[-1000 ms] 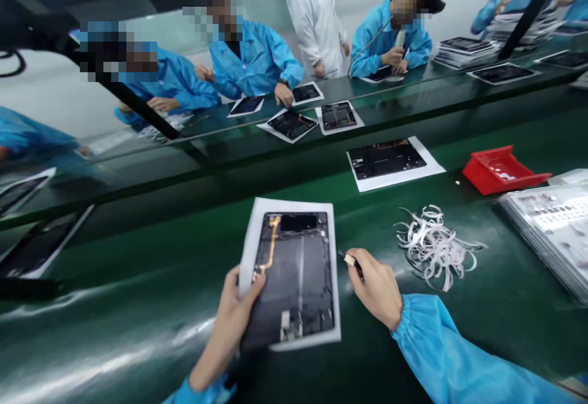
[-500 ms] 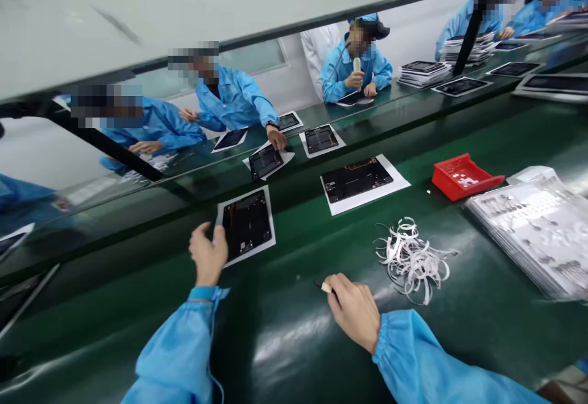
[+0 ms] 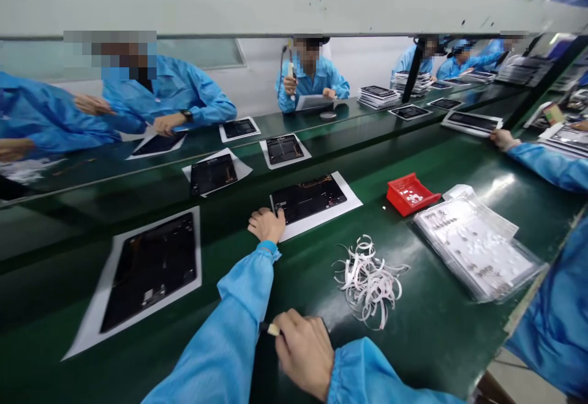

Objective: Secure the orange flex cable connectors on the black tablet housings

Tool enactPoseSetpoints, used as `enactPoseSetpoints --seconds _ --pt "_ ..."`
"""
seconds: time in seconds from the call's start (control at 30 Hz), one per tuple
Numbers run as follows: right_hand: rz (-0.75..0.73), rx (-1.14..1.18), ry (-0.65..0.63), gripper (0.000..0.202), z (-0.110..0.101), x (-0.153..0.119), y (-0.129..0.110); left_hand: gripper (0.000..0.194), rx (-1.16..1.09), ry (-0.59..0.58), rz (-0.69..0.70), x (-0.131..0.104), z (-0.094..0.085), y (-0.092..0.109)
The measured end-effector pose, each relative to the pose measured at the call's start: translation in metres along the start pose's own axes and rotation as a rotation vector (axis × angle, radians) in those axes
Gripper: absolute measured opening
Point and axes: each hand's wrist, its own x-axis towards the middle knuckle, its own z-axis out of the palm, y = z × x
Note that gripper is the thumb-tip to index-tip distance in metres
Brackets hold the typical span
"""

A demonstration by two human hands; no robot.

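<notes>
My left hand (image 3: 266, 225) reaches forward to a black tablet panel (image 3: 310, 197) lying on a white sheet (image 3: 351, 199). Its thumb rests on the panel's near left corner and the other fingers curl at the edge. My right hand (image 3: 305, 349) is closed around a small tool (image 3: 272, 329) with a black tip and a cream-coloured part; the rest of it is hidden in the fist. To the left, a larger-looking black panel (image 3: 154, 269) lies on its own white sheet. Curled white strips (image 3: 370, 281) are heaped right of my hands.
A red tray (image 3: 407, 199) holds small white pieces. Beside it lies a stack of clear-covered sheets (image 3: 475, 245) with small parts. More panels (image 3: 214, 174) lie on the green bench (image 3: 220, 223). Co-workers in blue sit opposite; another person's hand (image 3: 504, 139) reaches in at right.
My left hand has gone from the left panel to the corner of the middle one. The view has turned right. My right hand still holds the small tool.
</notes>
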Motion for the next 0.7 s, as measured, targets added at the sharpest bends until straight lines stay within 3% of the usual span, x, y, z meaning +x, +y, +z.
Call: enactPoseSetpoints --seconds 0.2,0.4,0.7 --pt "0.026 0.075 -0.023 0.019 -0.002 0.002 0.002 0.033 0.114 0.078 -0.117 0.008 0.011 -0.003" --pt "0.042 0.166 -0.049 0.022 0.001 0.001 0.005 0.037 0.081 0.096 -0.113 0.008 0.004 -0.007" --pt "0.000 0.203 -0.039 0.026 0.004 0.002 0.009 0.030 -0.084 -0.151 -0.213 0.036 -0.018 -0.025"
